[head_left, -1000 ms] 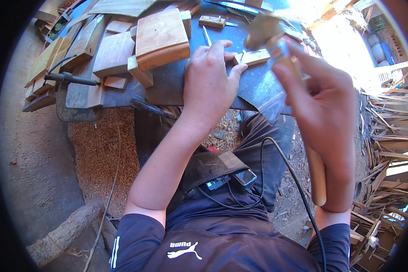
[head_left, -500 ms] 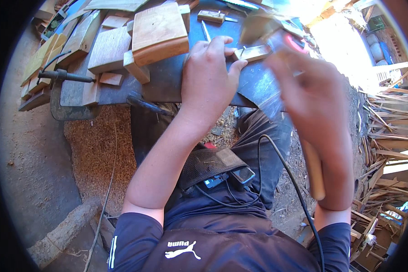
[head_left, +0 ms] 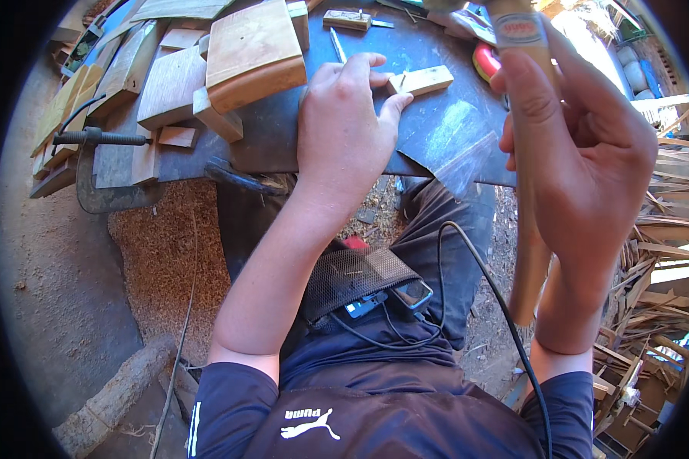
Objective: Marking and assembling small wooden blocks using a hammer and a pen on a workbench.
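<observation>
My left hand (head_left: 343, 126) rests at the table's near side, its thumb and fingers closed around the left end of a small pale wood block (head_left: 430, 79). A thin nail (head_left: 403, 81) sticks up from that block, close to my thumb. My right hand (head_left: 589, 161) is raised to the right of the block, wrapped round the wooden handle of a hammer (head_left: 528, 229). The hammer's head is mostly cut off at the upper edge of the picture. Some of my left fingers are hidden behind the hand.
On the dark tabletop (head_left: 268, 145) stand several wood blocks, among them a large pale one (head_left: 254, 53). A clamp (head_left: 99, 168) grips the left edge. Farther back lie a pencil-like stick (head_left: 337, 44), a small wooden tool (head_left: 347, 19) and a red ring-shaped thing (head_left: 484, 61). A black cable (head_left: 486, 283) loops over my lap.
My right hand has lifted the hammer up and to the right, away from the block. The left hand keeps its hold on the block, and the view has shifted slightly.
</observation>
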`<state>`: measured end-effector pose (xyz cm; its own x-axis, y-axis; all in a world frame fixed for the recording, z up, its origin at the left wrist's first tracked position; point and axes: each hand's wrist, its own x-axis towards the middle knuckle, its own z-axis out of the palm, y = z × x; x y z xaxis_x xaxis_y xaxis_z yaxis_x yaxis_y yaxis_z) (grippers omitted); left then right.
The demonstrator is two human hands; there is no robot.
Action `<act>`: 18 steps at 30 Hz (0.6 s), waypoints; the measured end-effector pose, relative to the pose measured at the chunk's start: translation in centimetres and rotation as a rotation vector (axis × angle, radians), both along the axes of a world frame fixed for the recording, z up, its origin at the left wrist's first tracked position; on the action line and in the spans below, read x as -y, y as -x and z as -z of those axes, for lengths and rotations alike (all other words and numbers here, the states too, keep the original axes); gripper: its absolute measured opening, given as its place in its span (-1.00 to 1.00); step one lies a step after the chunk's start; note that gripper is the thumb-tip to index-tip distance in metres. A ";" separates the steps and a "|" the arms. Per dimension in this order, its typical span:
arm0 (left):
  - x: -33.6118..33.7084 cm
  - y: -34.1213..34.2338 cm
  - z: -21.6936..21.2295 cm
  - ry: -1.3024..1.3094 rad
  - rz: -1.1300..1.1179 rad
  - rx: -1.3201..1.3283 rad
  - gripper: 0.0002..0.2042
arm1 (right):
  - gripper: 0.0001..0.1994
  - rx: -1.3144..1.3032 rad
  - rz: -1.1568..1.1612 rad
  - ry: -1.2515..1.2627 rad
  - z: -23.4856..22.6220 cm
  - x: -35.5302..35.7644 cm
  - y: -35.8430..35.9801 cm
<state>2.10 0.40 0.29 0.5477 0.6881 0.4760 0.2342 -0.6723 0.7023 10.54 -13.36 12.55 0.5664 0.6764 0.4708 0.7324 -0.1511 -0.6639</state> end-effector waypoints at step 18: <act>0.0 -0.1 -0.4 -0.038 0.007 0.006 -0.62 | -0.75 0.273 -0.157 0.166 0.5 0.1 -1.4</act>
